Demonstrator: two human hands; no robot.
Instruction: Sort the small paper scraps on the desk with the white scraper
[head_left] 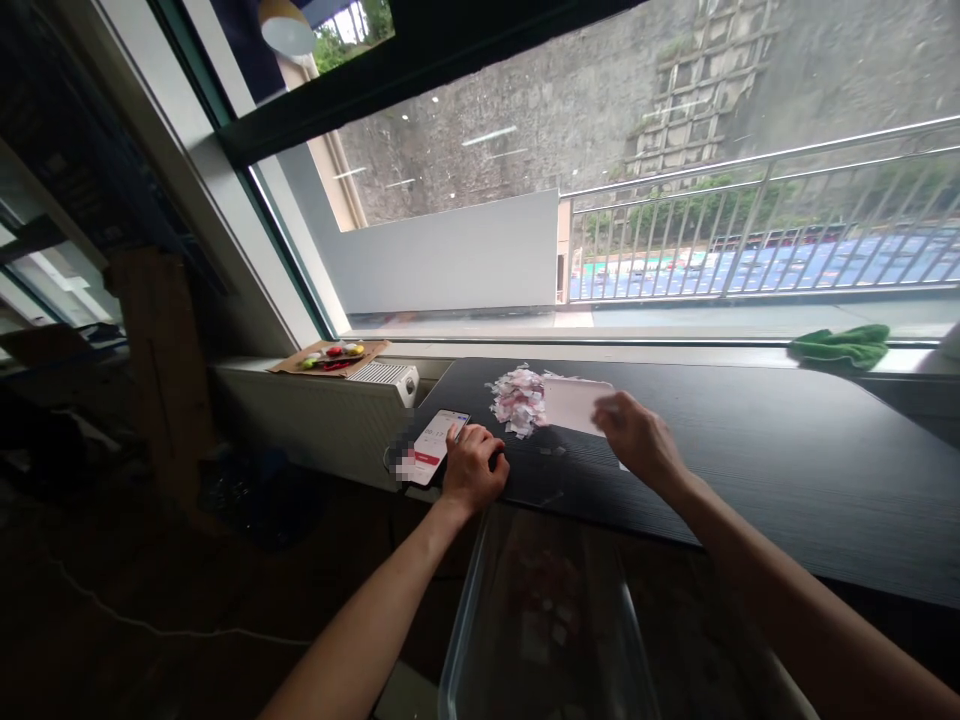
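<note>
My right hand [636, 432] is closed on the right end of a pale card [577, 403], slightly blurred. The card's left edge meets a heap of torn white and pinkish paper scraps [519, 400] on the dark table [765, 440]. My left hand [474, 465] rests at the table's left end, fingers bent and a fingertip at the right edge of a lit phone [433, 447]. Nothing shows in its grasp. A few loose scraps [553, 451] lie between my hands. Below the table edge stands a clear plastic bin [463, 640] with some scraps inside.
Behind the table runs a window sill, with a green cloth [840, 346] at the right. A white radiator [315, 410] stands left of the table, with a cardboard piece [296, 362] and small colourful items on top. A pale cable [187, 632] crosses the dark floor.
</note>
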